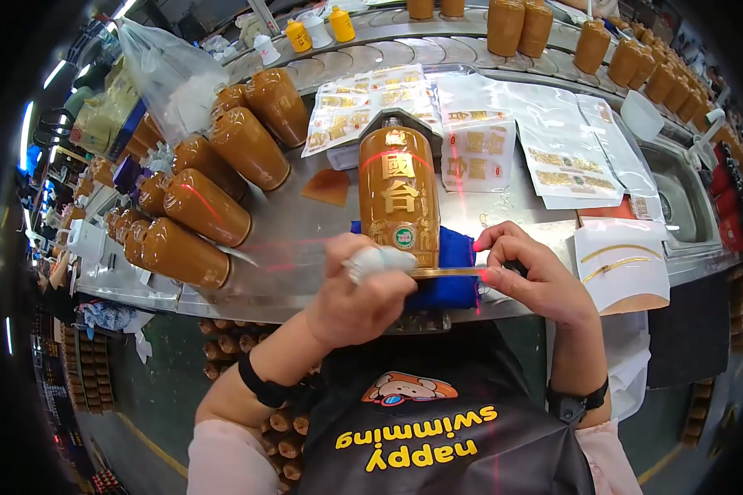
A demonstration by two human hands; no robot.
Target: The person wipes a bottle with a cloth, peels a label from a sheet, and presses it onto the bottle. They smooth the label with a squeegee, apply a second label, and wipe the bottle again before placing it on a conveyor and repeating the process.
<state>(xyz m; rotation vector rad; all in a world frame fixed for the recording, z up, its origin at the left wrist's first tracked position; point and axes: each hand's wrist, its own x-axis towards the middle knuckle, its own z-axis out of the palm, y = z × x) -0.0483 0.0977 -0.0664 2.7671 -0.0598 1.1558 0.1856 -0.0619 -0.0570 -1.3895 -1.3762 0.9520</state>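
Observation:
A brown bottle with gold characters and a small green round label lies on a blue cloth, its neck in a dark holder. A thin gold strip runs across the bottle's near end. My right hand pinches the strip's right end between thumb and finger. At the strip's left end, my left hand is closed around a white wad, against the bottle's lower left edge. The fingertips of my left hand are partly hidden by the wad.
Several brown bottles stand at the left beside a plastic bag. Sheets of gold labels lie behind and right. A white card with gold strips is near the sink. A conveyor runs along the back.

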